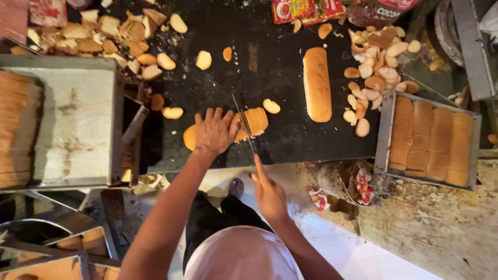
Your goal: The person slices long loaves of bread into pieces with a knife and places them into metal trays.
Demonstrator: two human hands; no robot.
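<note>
Whole loaf [317,84], tray of loaves [385,129]

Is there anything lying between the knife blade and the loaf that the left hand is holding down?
Nothing visible does. The knife, held by the right hand, already meets the loaf beside the left hand, with cut slices on its far side.
</note>
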